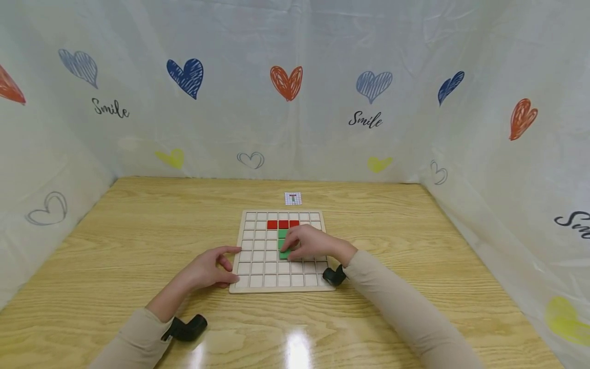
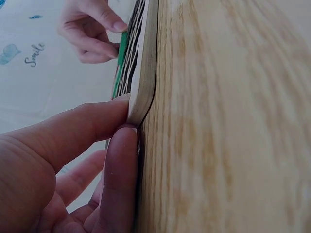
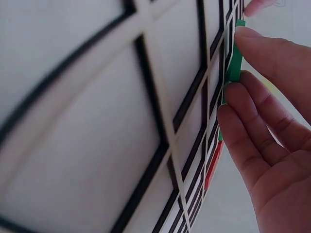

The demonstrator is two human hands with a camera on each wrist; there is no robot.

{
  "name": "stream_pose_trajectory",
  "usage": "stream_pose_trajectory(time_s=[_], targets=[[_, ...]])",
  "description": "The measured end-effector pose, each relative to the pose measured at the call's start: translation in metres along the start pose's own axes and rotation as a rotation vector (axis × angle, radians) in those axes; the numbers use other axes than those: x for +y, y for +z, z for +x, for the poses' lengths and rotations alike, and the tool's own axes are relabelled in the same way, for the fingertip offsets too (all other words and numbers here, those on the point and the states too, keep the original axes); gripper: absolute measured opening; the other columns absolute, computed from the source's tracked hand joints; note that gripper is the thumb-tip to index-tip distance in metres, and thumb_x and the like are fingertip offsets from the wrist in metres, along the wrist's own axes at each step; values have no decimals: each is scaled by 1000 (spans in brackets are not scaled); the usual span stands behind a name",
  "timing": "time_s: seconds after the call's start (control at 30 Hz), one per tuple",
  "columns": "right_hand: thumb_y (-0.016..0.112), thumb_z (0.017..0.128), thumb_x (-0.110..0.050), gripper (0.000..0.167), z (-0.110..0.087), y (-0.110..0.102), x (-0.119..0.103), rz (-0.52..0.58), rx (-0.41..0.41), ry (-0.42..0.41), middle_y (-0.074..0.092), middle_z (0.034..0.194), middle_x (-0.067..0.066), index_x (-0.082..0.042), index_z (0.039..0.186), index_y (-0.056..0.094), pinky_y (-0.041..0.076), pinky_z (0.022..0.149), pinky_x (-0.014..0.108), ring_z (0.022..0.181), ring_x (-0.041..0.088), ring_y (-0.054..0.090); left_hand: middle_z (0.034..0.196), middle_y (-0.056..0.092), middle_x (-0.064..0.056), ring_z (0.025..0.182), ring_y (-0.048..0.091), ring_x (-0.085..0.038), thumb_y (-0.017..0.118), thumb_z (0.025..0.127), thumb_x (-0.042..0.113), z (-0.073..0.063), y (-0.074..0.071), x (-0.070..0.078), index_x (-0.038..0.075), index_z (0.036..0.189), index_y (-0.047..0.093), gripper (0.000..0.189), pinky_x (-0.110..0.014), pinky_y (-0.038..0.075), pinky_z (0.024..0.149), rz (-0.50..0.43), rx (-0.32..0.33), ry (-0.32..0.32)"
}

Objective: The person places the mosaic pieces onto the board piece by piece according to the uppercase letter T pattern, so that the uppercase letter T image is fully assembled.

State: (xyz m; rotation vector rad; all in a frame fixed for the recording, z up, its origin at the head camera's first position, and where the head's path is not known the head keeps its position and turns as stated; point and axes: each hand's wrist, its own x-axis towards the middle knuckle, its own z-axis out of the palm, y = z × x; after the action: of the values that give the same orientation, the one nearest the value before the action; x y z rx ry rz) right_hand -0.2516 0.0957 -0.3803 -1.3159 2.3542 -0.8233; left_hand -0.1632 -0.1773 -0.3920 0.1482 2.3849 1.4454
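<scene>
A wooden grid board point(image 1: 270, 283) with square cells lies on the table. My left hand point(image 1: 213, 266) holds its left edge, with the thumb on the rim near the front corner and the index finger farther back. In the left wrist view another finger presses against the side of that corner. My right hand point(image 1: 313, 242) reaches over the board from the right and pinches a green tile point(image 3: 236, 58) between thumb and fingers, close over the cells. Other green tiles point(image 1: 282, 233) form a column, partly covered by this hand. Several red tiles point(image 1: 272, 224) make a row behind them.
A small printed card point(image 1: 293, 198) with a coloured T pattern lies behind the board. The wooden table point(image 1: 175, 215) is enclosed by pale curtains point(image 1: 239, 118) printed with hearts. Each wrist carries a black camera mount point(image 1: 186, 328).
</scene>
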Motion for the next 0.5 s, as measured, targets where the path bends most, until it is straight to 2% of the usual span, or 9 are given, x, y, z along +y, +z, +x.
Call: stream_pose_trajectory(time_s=[0.3, 0.5], targets=[[76, 77, -5, 19, 6, 1, -5, -67, -31, 6, 56, 86, -2, -4, 95, 73, 46, 71, 20, 78, 9, 54, 81, 49, -10, 60, 53, -17, 77, 74, 0, 0, 0, 2, -1, 134, 46, 67, -30, 52, 56, 2, 9, -25], [76, 77, -9, 20, 0, -2, -4, -68, -5, -5, 59, 91, 0, -5, 97, 73, 47, 75, 21, 84, 12, 56, 81, 49, -10, 60, 53, -17, 76, 74, 1, -1, 0, 1, -2, 134, 45, 68, -31, 52, 57, 11, 0, -7]])
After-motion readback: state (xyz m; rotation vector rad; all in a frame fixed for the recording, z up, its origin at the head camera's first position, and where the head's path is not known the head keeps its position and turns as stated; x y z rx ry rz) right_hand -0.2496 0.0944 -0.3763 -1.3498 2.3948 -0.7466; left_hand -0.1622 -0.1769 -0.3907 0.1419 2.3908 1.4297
